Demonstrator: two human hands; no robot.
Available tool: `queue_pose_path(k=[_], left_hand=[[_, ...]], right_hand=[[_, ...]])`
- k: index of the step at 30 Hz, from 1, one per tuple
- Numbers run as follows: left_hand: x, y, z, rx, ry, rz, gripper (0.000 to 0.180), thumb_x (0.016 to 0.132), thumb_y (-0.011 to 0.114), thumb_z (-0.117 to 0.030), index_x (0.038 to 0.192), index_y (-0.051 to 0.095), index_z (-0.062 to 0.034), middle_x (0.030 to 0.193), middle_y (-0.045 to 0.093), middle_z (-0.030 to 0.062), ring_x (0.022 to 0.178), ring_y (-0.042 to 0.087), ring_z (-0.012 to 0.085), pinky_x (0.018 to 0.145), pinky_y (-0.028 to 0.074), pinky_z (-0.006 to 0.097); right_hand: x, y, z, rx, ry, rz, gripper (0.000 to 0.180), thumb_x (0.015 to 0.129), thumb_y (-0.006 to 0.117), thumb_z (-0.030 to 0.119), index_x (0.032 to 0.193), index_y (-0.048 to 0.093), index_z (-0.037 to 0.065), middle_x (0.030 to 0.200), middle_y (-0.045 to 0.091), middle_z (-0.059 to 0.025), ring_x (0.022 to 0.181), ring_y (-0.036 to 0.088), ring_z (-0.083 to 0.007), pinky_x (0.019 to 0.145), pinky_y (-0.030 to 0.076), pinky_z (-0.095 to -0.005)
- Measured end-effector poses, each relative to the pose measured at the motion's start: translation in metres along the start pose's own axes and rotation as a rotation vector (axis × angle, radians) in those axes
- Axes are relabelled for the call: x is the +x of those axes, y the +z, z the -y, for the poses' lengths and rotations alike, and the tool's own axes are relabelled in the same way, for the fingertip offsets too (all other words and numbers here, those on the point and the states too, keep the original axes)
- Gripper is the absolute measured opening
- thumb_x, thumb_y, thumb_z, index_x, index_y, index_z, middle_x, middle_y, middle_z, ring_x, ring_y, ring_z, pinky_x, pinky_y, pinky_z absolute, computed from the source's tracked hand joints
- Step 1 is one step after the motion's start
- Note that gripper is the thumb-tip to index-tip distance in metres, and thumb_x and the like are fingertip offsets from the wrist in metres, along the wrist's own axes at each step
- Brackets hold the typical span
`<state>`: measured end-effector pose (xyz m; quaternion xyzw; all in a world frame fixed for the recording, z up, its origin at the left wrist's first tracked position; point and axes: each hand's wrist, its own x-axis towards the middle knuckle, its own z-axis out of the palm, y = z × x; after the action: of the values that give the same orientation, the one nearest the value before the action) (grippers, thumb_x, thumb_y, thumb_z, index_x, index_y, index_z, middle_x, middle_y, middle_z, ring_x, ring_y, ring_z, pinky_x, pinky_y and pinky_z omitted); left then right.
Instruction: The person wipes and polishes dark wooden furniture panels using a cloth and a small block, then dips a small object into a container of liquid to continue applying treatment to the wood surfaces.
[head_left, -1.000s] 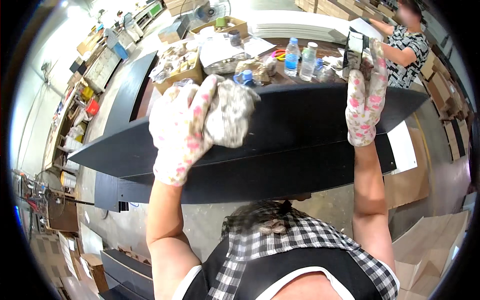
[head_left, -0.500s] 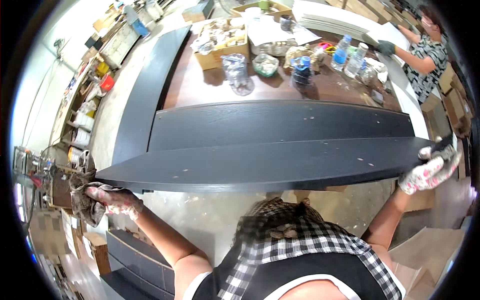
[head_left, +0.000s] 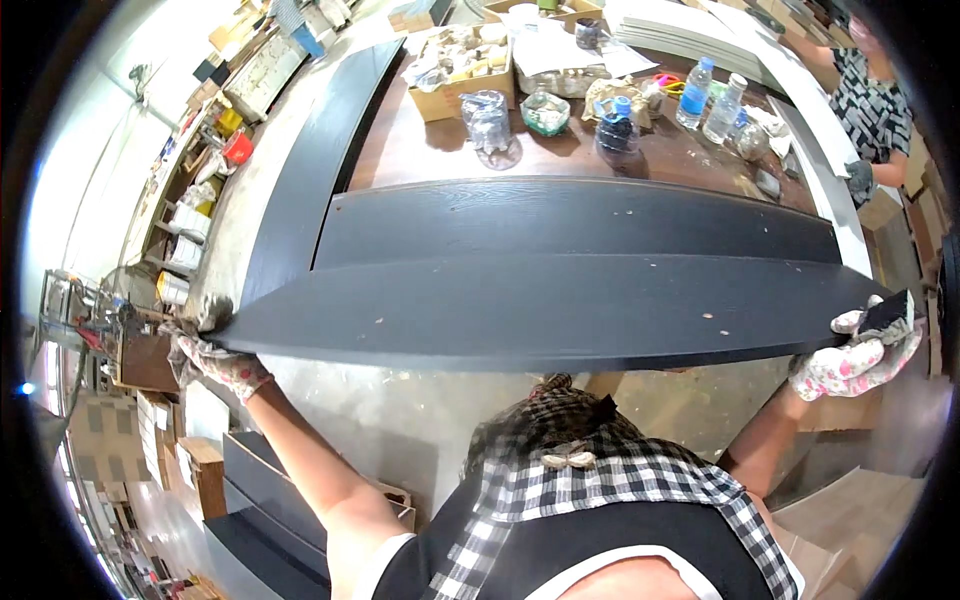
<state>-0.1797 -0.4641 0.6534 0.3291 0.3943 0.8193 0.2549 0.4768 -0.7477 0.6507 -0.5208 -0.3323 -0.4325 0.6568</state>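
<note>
A long black board [head_left: 520, 310] spans the near side of the table, with a few small pale spots on its face. My left hand [head_left: 232, 368], in a floral glove, grips the board's left end, a dirty rag [head_left: 184, 350] bunched at its fingers. At the right end, my right hand [head_left: 845, 368], also gloved, is closed around the board's edge. A dark pad with a pale edge [head_left: 888, 318] is tucked in that hand; its exact kind is unclear. Behind lies a second black board [head_left: 580, 220], partly covered by the first.
On the brown table [head_left: 400, 155] stand a cardboard box [head_left: 440, 103], plastic bottles [head_left: 693, 95], a cut bottle [head_left: 487, 122] and a green bowl [head_left: 546, 114]. Another black panel [head_left: 320, 160] runs along the left. A co-worker [head_left: 870, 110] stands far right beside white panels [head_left: 800, 90].
My left hand has come in against the board's left end, where the rag hung more loosely before. The board's face is tilted differently. The co-worker's near arm has lowered.
</note>
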Motion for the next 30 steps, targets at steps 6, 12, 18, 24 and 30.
queue_pose_path(k=[6, 12, 18, 24, 30], left_hand=[[-0.032, -0.023, 0.004, -0.017, -0.163, -0.124, 0.053, 0.098, 0.040, -0.047, 0.132, 0.056, -0.0095, 0.121, 0.063, 0.0176, 0.109, 0.060, 0.0337, 0.103, 0.043, 0.053], [-0.032, -0.107, 0.065, -0.467, -0.291, 0.514, 0.049, 0.092, 0.050, -0.049, 0.105, 0.065, -0.0037, 0.098, 0.064, 0.0097, 0.094, 0.061, 0.0264, 0.096, 0.045, 0.048], [-0.030, -0.204, 0.137, -0.072, -0.009, 0.190, 0.043, 0.092, 0.042, -0.030, 0.106, 0.067, 0.0019, 0.104, 0.069, 0.0120, 0.096, 0.064, 0.0249, 0.093, 0.051, 0.040], [-0.111, -0.158, 0.152, 0.064, -0.190, -0.085, 0.044, 0.092, 0.045, -0.039, 0.113, 0.065, -0.0059, 0.117, 0.063, 0.0099, 0.107, 0.057, 0.0237, 0.095, 0.043, 0.044], [-0.110, -0.144, 0.117, -0.001, -0.464, -0.246, 0.046, 0.088, 0.056, -0.034, 0.117, 0.064, -0.0004, 0.128, 0.060, 0.0144, 0.120, 0.054, 0.0293, 0.100, 0.043, 0.047]], right_hand=[[-0.019, -0.020, -0.001, 0.043, 0.125, 0.099, 0.063, 0.100, 0.042, 0.046, 0.145, 0.034, 0.002, 0.134, 0.050, -0.0236, 0.091, 0.060, -0.0241, 0.057, 0.051, -0.0235], [-0.077, -0.061, -0.024, 0.017, 0.281, 0.215, 0.059, 0.102, 0.038, 0.036, 0.150, 0.028, 0.003, 0.137, 0.050, -0.0175, 0.089, 0.060, -0.0169, 0.061, 0.050, -0.0210], [-0.133, -0.103, -0.052, -0.121, 0.375, 0.467, 0.060, 0.103, 0.037, 0.029, 0.149, 0.020, -0.005, 0.144, 0.042, -0.0209, 0.100, 0.059, -0.0202, 0.075, 0.052, -0.0267], [-0.154, -0.116, -0.067, -0.146, 0.609, 0.521, 0.056, 0.102, 0.043, 0.029, 0.149, 0.029, 0.002, 0.135, 0.049, -0.0144, 0.086, 0.059, -0.0152, 0.071, 0.049, -0.0250], [-0.155, -0.106, -0.065, -0.079, 0.706, 0.488, 0.054, 0.103, 0.042, 0.031, 0.150, 0.030, 0.008, 0.123, 0.054, -0.0067, 0.078, 0.055, -0.0093, 0.066, 0.045, -0.0230]])
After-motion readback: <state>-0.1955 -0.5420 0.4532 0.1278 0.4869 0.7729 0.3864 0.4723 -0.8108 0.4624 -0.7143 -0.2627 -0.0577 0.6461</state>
